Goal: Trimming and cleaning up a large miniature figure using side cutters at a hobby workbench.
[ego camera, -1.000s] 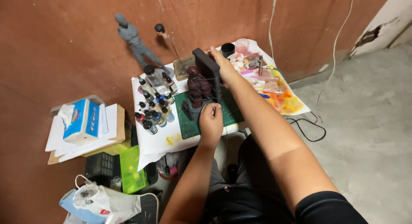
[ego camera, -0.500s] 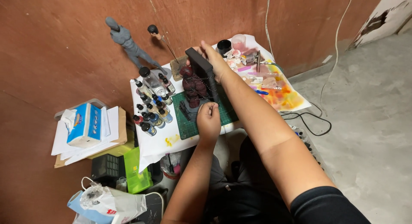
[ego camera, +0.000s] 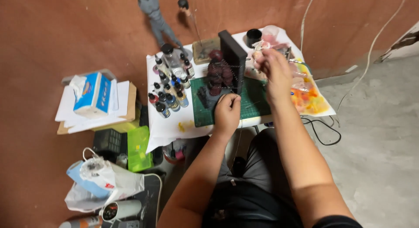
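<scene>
The counter (ego camera: 174,127) carries a green cutting mat (ego camera: 257,103). A dark red figure (ego camera: 218,73) stands upright on the mat, long axis vertical, beside a black panel (ego camera: 233,58). The left hand (ego camera: 227,112) has its fingers clamped on the figure's base. The right hand (ego camera: 273,71) hovers right of the panel, fingers pinched together; the item held cannot be determined.

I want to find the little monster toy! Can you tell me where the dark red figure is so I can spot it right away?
Look at the small white-covered table against the brown wall. On it lies a green cutting mat, and the dark red figure stands at its back edge, just above the left hand. Unlike the small paint bottles to its left, it is bulky, lumpy and maroon.
</scene>
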